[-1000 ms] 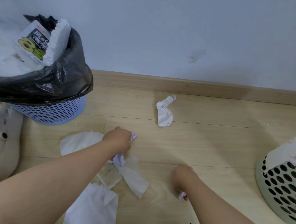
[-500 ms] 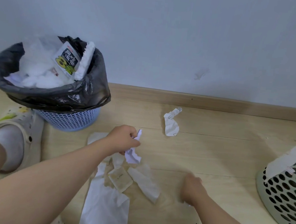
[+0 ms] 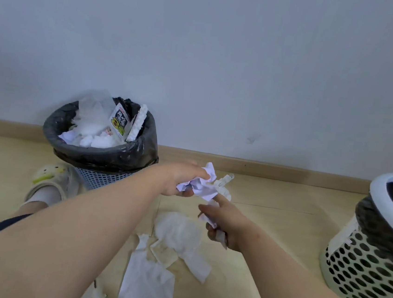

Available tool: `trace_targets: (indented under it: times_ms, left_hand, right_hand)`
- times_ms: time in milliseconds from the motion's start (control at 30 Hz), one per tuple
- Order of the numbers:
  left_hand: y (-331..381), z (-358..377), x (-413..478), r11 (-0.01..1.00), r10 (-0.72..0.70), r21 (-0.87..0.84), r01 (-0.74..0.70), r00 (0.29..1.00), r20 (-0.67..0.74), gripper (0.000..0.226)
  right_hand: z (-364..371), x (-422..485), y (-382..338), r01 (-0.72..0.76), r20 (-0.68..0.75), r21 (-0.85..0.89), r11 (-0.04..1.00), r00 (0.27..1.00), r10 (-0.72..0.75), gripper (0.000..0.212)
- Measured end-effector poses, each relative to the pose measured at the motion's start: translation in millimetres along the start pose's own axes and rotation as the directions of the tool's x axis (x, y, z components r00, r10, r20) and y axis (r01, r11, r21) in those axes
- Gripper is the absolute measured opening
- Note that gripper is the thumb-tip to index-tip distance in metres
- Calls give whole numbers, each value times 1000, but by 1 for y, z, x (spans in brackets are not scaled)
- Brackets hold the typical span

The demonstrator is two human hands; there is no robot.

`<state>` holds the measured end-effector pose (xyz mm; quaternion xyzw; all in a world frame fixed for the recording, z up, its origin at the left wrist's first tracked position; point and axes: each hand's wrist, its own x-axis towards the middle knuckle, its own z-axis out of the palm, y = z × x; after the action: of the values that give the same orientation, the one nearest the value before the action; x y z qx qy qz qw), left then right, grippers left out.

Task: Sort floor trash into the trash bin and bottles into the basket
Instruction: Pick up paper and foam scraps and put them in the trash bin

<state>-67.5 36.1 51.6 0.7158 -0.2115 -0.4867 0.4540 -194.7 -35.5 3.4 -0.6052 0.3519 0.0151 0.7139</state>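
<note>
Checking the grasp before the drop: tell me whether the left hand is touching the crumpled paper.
Touching. In the head view the left hand grips the crumpled paper between fingers and thumb.

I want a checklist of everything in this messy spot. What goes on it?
Surface: wooden floor, littered.
Job's things: trash bin with black bag, nearly full; perforated basket at right; no bottles seen on the floor.
Clutter: tissues and a white sheet on the floor; twisted paper near the baseboard.
Hands: left hand grips crumpled paper; right hand holds a small scrap, forefinger out.
Cables: nothing seen.
Surroundings: pale wall, baseboard, slipper beside the bin.
</note>
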Motion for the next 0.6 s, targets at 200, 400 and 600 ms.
trace_targets:
  times_ms: [200,400,600]
  left_hand:
    - [16,-10,-37,957,1,-290,2,1000,11,15]
    - [7,-29,-75,907,-22,-420,-14,997,-79,4]
    - [11,-42,-91,777,-47,-626,-69,985,-167,24]
  right_hand:
    - [25,-35,-23,116,154,-2,993,981,-114,19]
    - [47,-44,-43,102,-67,175,979,994,-91,16]
    - [82,-50,-80,97,-83,264,960,993,-78,26]
